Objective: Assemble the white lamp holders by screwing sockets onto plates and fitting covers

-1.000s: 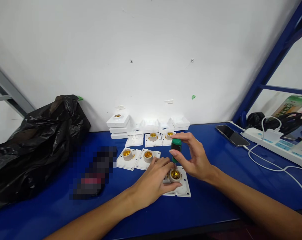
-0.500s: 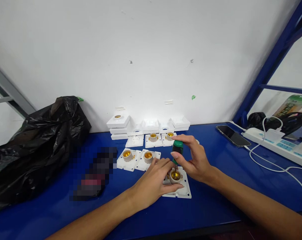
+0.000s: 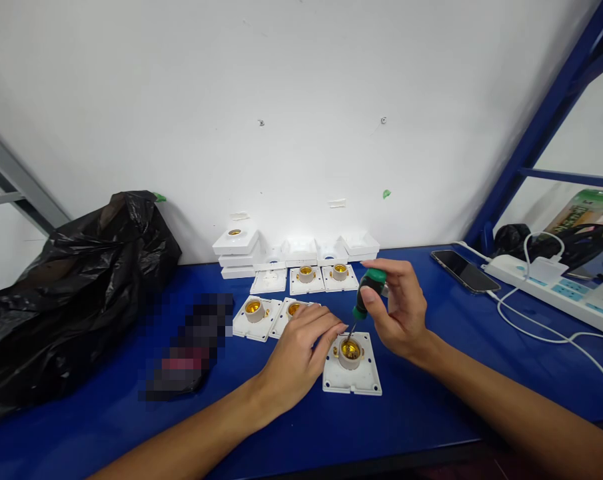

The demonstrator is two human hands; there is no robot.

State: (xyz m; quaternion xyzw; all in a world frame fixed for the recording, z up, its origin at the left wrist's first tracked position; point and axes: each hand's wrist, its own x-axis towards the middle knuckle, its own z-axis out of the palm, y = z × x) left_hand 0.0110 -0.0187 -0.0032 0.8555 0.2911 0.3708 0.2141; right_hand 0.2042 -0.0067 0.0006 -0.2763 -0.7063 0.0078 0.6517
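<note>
My right hand grips a short screwdriver with a green and black handle. Its tilted shaft reaches down into the brass-lined socket of a lamp holder on a square white base plate. My left hand is beside that socket, thumb and index finger pinched together close to the shaft; whatever lies between them is too small to make out. Behind the left hand, a second lamp holder is partly covered. Another one sits to its left on its own white plate.
Along the wall stand white covers and a stack of white boxes. Two more lamp holders lie before them. A black plastic bag fills the left side. At right are a phone and a white power strip with cables.
My left hand has lifted off the base plate and its thumb has closed toward the index finger. The screwdriver handle has tilted to the right with my right hand.
</note>
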